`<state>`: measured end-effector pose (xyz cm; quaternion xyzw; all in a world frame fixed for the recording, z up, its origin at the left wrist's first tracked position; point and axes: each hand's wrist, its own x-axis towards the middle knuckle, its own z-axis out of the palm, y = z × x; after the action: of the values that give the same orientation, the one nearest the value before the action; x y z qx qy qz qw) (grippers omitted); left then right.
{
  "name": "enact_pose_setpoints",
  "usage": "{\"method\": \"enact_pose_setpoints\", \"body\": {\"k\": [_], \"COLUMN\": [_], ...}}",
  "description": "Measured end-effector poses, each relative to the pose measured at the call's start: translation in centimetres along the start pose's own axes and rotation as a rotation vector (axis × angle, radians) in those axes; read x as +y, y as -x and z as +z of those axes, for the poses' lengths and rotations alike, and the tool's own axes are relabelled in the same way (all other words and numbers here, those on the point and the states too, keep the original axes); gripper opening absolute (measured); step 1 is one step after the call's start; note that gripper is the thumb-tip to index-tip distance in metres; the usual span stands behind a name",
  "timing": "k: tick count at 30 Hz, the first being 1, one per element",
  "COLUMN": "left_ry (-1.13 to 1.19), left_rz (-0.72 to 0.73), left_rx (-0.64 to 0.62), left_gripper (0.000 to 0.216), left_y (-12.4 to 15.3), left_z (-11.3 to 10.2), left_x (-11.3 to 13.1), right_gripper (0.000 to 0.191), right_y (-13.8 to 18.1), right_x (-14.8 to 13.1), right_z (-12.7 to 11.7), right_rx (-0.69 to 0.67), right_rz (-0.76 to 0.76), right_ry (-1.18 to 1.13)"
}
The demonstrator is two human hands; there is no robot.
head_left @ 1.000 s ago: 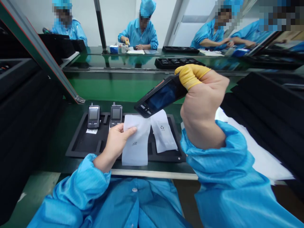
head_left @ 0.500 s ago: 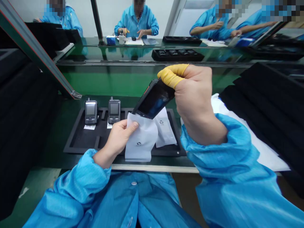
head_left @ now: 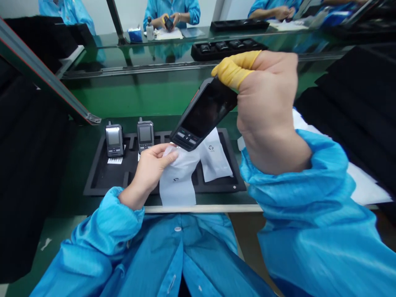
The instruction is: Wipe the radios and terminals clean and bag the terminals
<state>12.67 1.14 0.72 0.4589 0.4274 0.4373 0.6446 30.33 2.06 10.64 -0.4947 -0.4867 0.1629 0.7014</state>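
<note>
Our right hand, with a yellow finger cot on one finger, is closed around the top end of a black handheld device, holding it raised and tilted, its keypad end pointing down and left. Our left hand pinches the open top edge of a white pouch just beneath that keypad end; we cannot tell whether they touch. Below lies a black foam tray on the green bench, with two small handsets standing at its far left and a second white pouch lying to the right.
</note>
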Motion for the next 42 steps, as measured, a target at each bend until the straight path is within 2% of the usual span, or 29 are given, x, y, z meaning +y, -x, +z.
{"method": "enact_pose_setpoints", "body": {"k": [3, 8, 13, 17, 25, 30, 36, 42], "left_ry": [0.067, 0.040, -0.039, -0.053, 0.015, 0.096, 0.033, 0.009], "left_rz": [-0.020, 0.052, 0.126, 0.114, 0.081, 0.059, 0.141, 0.164], "left_rx": [0.033, 0.029, 0.056, 0.061, 0.078, 0.091, 0.102, 0.029], "left_gripper": [0.053, 0.037, 0.039, 0.040, 0.035, 0.035, 0.038, 0.038], "left_y": [0.0, 0.4, 0.5, 0.6, 0.7, 0.6, 0.3, 0.1], "left_z": [0.0, 0.0, -0.2, -0.2, 0.5, 0.5, 0.2, 0.1], "left_x": [-0.1, -0.9, -1.4, -1.5, -0.9, -0.7, -1.1, -1.8], "right_gripper": [0.014, 0.019, 0.013, 0.012, 0.019, 0.017, 0.015, 0.013], "right_y": [0.1, 0.6, 0.9, 0.7, 0.1, 0.2, 1.2, 1.5], "right_x": [0.6, 0.9, 1.3, 1.3, 1.2, 1.8, 1.9, 2.4], "right_z": [-0.1, 0.4, 0.1, -0.2, 0.8, 0.8, 0.6, 0.4], "right_rx": [0.054, 0.080, 0.086, 0.161, 0.241, 0.181, 0.052, -0.021], "right_rz": [-0.007, -0.051, -0.046, -0.072, -0.070, -0.062, 0.012, 0.000], "right_ry": [-0.059, -0.097, -0.077, -0.116, -0.188, -0.282, -0.212, -0.166]}}
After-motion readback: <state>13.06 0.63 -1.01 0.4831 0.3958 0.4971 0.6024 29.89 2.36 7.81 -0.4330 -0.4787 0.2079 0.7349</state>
